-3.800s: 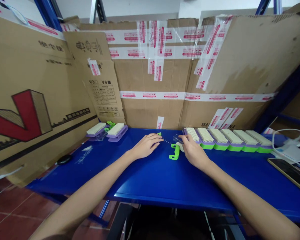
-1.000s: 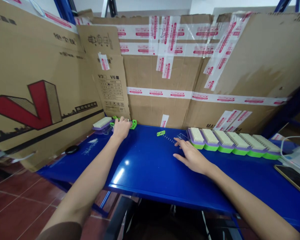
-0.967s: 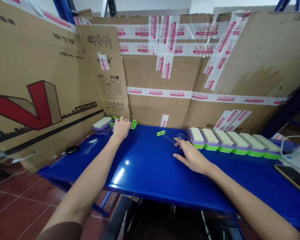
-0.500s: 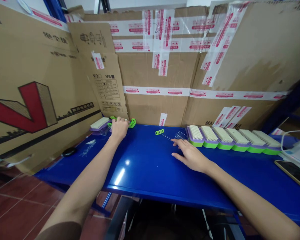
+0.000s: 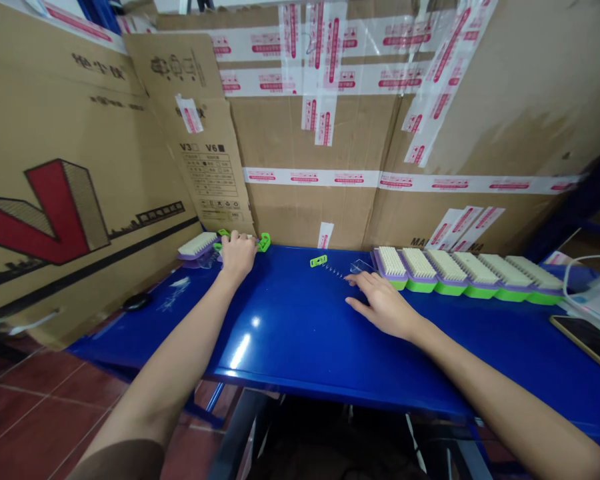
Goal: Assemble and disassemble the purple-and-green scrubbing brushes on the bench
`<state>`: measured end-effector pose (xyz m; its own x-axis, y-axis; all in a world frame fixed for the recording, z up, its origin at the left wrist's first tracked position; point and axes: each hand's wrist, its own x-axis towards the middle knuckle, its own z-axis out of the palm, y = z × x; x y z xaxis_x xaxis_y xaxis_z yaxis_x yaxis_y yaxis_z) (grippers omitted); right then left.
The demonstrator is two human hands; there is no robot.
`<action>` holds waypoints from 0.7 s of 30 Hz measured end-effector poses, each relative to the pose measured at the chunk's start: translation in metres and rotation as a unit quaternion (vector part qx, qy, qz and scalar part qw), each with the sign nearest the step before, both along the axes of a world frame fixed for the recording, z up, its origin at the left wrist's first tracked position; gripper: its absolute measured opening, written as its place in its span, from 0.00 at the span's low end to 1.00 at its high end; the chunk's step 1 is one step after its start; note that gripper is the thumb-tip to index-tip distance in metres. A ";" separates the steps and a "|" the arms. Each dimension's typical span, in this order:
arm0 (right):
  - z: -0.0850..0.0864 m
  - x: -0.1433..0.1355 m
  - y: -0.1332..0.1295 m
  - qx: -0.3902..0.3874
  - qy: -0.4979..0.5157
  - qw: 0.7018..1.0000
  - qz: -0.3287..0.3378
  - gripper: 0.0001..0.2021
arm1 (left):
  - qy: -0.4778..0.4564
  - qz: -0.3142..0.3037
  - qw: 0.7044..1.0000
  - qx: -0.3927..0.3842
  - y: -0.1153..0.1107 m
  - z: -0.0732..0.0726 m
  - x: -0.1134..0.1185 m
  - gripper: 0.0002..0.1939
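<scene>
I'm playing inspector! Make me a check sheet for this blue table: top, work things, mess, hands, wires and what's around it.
Surface: blue table, shiny, with whitish marks at left.
Job's things: small green piece; line of tiny coil-like bits; clear piece; six bristled blocks in a row at right; another bristled block at left.
Clutter: black round object; phone at right.
Hands: left hand over parts at the back, its grip hidden; right hand with thumb apart, fingertips by the coil-like bits.
Cables: white cable, far right.
Surroundings: taped cardboard behind; red tiled floor.
</scene>
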<state>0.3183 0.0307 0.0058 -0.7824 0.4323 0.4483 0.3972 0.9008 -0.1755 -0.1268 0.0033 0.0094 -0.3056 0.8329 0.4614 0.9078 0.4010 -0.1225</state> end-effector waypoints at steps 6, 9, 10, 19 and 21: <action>0.003 0.005 0.010 0.086 -0.006 0.990 -0.112 0.14 | 0.002 -0.004 1.000 0.021 0.001 -0.004 0.001 0.19; 0.008 0.010 0.017 0.151 -0.024 0.972 -0.177 0.14 | -0.007 -0.013 0.999 0.040 0.000 -0.003 0.005 0.19; 0.009 0.013 0.019 0.169 -0.030 0.967 -0.190 0.14 | -0.012 -0.016 0.999 0.049 -0.001 -0.002 0.007 0.19; 0.010 0.028 0.036 0.208 -0.080 0.960 -0.172 0.14 | -0.104 -0.084 0.982 0.133 0.003 0.005 0.024 0.21; 0.007 0.027 0.037 0.203 -0.084 0.963 -0.157 0.14 | -0.119 -0.121 0.976 0.139 0.004 0.005 0.031 0.20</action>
<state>0.3450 0.0679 0.0125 -0.7187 0.4746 0.5081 0.6526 0.7126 0.2575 -0.0954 0.0074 0.0145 -0.2411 0.7473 0.6193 0.9696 0.1586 0.1861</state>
